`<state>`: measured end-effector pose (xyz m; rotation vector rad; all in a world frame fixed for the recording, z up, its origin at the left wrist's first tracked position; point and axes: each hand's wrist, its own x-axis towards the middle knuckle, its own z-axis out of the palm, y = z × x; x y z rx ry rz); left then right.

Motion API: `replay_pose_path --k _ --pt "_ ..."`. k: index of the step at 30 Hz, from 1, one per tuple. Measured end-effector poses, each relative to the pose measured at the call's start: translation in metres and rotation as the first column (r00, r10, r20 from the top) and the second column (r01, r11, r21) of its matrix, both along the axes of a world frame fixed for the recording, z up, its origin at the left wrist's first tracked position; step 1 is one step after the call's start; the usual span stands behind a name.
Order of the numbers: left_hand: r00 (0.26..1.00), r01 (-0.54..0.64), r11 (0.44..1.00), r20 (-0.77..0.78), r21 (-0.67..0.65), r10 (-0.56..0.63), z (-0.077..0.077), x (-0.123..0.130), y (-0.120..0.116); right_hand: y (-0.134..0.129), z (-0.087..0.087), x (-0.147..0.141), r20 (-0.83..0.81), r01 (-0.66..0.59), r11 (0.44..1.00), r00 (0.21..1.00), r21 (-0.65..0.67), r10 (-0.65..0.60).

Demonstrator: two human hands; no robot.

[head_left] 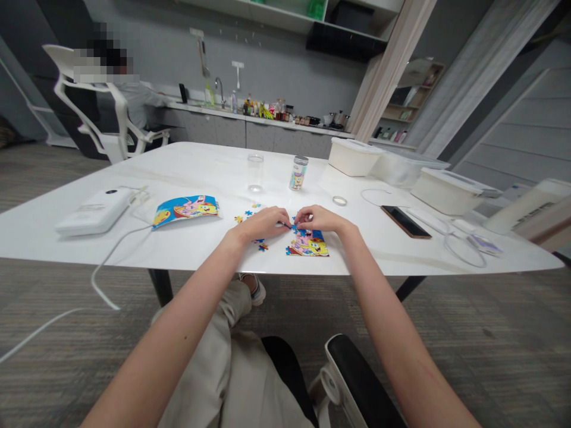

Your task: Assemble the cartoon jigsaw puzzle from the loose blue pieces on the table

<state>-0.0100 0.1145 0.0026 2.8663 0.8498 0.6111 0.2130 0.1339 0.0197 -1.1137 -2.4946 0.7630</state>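
A partly joined cartoon jigsaw puzzle [307, 245] lies near the table's front edge. At its upper left corner my two hands meet. My left hand [270, 222] is closed, with the dark edge of a small puzzle piece showing at its fingertips. My right hand [320, 218] pinches a blue puzzle piece [294, 226] at the puzzle's upper edge; the fingers partly hide it. Loose puzzle pieces [263, 247] lie around and partly behind my left hand. Further left, a curved picture sheet [187, 209] shows similar cartoon figures.
A clear jar [256, 173], a printed can [298, 173] and a ring-shaped lid [339, 201] stand beyond my hands. To the right are a phone [405, 222], cables and storage boxes [354, 157]. A white device [96, 212] with a cable sits left. Someone sits by the far counter.
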Motion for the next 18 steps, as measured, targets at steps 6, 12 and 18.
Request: replay_pose_path --k 6,12,18 --pt "1.000 -0.012 1.000 -0.012 -0.009 0.012 0.003 0.002 -0.005 0.001 -0.001 0.001 -0.008 0.000 1.000 1.000 -0.015 -0.001" --pt "0.998 -0.037 0.997 0.053 -0.067 0.040 0.005 -0.002 -0.006 -0.001 0.000 0.001 -0.004 0.005 1.000 1.000 -0.017 -0.005" --pt "0.991 -0.117 0.992 0.058 -0.057 0.120 0.008 -0.010 -0.007 -0.002 0.003 0.002 0.015 0.062 0.997 0.998 0.042 -0.063"
